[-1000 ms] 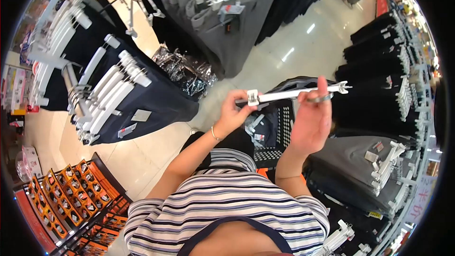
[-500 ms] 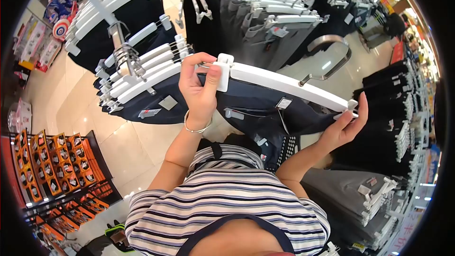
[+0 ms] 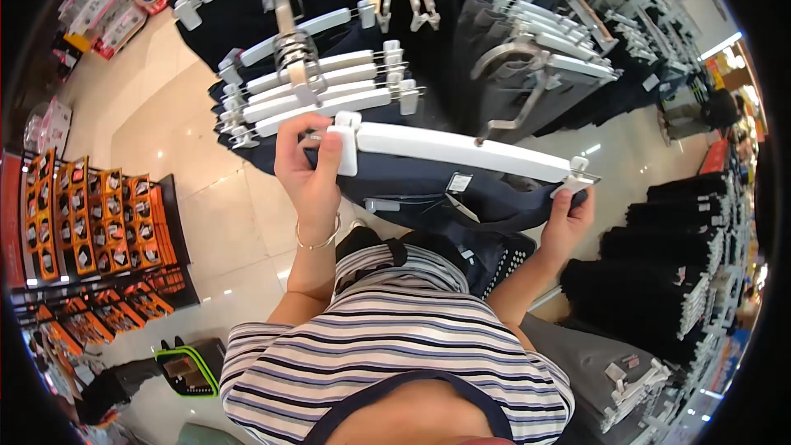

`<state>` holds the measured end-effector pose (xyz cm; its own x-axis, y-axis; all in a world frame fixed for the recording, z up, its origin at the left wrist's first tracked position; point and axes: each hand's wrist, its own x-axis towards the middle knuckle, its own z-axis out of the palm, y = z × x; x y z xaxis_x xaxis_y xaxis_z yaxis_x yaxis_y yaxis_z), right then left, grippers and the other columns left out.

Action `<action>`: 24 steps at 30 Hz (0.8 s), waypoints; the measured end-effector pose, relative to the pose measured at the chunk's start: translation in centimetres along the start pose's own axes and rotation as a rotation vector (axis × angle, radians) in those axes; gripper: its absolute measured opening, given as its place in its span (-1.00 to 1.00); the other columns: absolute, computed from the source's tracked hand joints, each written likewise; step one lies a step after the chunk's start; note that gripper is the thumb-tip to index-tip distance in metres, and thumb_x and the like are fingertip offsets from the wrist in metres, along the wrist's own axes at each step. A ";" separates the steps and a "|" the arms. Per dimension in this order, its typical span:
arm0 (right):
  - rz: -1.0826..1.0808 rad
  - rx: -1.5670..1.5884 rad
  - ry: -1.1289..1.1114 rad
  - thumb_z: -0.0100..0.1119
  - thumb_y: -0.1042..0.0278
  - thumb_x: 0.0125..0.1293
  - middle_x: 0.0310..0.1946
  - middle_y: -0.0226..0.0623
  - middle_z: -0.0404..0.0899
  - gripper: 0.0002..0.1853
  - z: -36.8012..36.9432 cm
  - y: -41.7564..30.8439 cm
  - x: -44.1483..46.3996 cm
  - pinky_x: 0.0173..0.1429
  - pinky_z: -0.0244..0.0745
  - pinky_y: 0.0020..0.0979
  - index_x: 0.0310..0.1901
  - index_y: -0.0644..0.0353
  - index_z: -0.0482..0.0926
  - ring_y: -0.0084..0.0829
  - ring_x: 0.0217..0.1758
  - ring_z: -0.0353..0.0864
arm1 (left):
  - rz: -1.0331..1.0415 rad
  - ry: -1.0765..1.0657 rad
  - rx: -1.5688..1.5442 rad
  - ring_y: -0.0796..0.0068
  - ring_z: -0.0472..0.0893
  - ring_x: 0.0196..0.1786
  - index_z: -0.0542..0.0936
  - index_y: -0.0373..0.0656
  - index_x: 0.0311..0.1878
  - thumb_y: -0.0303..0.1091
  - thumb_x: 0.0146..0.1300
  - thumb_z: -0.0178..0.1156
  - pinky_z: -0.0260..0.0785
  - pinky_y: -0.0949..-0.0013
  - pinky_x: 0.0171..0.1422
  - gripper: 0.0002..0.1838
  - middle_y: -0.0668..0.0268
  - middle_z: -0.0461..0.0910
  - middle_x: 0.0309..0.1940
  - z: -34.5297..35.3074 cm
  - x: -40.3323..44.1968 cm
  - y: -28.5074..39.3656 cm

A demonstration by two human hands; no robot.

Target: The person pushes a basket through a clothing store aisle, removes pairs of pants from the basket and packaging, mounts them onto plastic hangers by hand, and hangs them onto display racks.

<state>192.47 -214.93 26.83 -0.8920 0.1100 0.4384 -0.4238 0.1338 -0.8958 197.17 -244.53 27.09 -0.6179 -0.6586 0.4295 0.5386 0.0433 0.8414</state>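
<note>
A white clip hanger [image 3: 461, 148] with a metal hook is held out in front of my body, tilted slightly down to the right. Clipped under it hang dark navy trousers [image 3: 412, 183] with a white tag [image 3: 460, 183] at the waist. My left hand [image 3: 311, 177] is closed around the hanger's left end, thumb on the face of the white clip. At the other end, my right hand [image 3: 568, 218] pinches the right clip [image 3: 574, 175] low down, where it meets the waistband. The fingers behind the cloth are partly hidden.
Ahead on the left, dark garments on white hangers [image 3: 321, 107] crowd a metal rail. Grey trousers [image 3: 494, 66] hang further back. Racks of black garments [image 3: 643, 305] stand at the right. An orange-and-black display [image 3: 91, 222] is at the left, with a green-rimmed basket [image 3: 189, 371] below.
The hanger and both hands have moved left in view, and the hanger is more level. My right hand's raised fingers have closed in at the right clip. The surroundings have shifted with the camera.
</note>
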 end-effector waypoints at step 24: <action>0.296 0.104 -0.470 0.21 0.18 0.22 -0.45 -0.43 0.50 -0.71 17.9 9.4 -1.4 -0.22 0.31 -0.60 -0.25 0.26 0.46 -0.67 -0.35 0.38 | -0.065 0.208 0.324 0.66 0.49 -0.34 0.43 -0.22 -0.11 -0.39 0.20 0.21 0.32 0.64 -0.31 -0.76 0.33 0.48 -0.27 -14.3 1.8 -3.6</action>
<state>186.95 -231.47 16.46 -0.9392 -0.3255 0.1092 -0.1371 0.0638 -0.9885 202.32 -256.63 20.10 -0.4973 -0.8049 0.3238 0.2724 0.2095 0.9391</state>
